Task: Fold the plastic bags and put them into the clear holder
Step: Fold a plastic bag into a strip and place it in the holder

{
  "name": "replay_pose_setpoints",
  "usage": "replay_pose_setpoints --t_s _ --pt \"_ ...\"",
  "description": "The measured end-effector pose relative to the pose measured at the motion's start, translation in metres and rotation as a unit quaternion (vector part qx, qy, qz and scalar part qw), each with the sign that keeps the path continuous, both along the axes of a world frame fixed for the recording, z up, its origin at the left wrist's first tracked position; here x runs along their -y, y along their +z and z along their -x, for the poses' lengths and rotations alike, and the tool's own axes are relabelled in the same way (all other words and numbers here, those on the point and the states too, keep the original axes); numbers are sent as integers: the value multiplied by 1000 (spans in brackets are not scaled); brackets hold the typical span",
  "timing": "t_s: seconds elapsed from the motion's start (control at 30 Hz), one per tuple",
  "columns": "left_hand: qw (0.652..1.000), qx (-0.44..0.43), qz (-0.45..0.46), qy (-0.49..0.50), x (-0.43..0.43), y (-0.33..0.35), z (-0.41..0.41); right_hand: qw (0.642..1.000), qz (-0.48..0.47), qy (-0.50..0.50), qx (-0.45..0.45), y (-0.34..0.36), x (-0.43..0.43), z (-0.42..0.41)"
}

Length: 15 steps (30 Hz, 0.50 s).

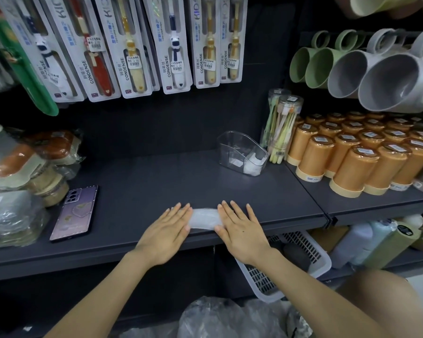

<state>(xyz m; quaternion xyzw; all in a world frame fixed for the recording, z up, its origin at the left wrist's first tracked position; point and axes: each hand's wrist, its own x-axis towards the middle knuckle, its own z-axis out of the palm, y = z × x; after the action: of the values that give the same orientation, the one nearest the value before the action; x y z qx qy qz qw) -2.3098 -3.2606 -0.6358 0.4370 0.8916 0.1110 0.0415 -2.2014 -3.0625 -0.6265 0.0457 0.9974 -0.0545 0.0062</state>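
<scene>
A clear plastic bag (205,217), folded into a narrow strip, lies flat near the front edge of the dark shelf (142,191). My left hand (167,230) presses its left end with straight fingers. My right hand (239,228) presses its right end the same way. The clear holder (241,152) stands farther back on the right, with white folded bags in its right part. A heap of loose plastic bags (220,318) lies below, at the bottom of the view.
A purple phone (75,212) lies on the shelf to the left, beside wrapped goods (22,181). Orange cups (352,157) and toothbrush tubes (282,125) stand right of the holder. Packaged toothbrushes (132,45) hang above. A white basket (288,259) sits under the shelf.
</scene>
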Motion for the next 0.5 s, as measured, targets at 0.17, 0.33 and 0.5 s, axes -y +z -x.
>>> replay_pose_setpoints --t_s 0.17,0.33,0.5 --pt "1000 6 12 15 2 1 -2 999 35 -4 32 3 -20 -2" --pt "999 0 21 24 0 2 -5 981 107 -136 -93 4 -19 -8" --pt "999 2 23 37 0 3 -7 948 54 -255 -184 5 20 8"
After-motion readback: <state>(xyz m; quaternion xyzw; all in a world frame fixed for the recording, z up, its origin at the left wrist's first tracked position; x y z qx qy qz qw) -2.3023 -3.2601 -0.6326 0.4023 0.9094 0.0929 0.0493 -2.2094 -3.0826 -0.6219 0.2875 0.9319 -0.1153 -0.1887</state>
